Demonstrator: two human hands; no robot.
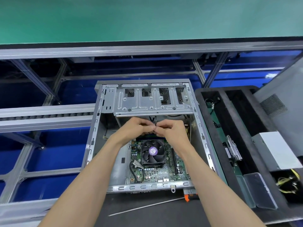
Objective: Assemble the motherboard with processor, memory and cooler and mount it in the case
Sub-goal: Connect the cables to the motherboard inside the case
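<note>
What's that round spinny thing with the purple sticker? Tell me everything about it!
That is the cooler fan. It is black, with curved blades in a square frame and a round purple sticker on its hub. Under it, dark metal fins show at the near edge. It sits flat on the green motherboard inside the open metal case. No hand touches it; both hands work just beyond it.

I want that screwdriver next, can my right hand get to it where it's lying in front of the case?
Probably yes, once freed: the screwdriver lies uncovered in front of the case. For now the right hand and left hand pinch something small over the motherboard.
</note>
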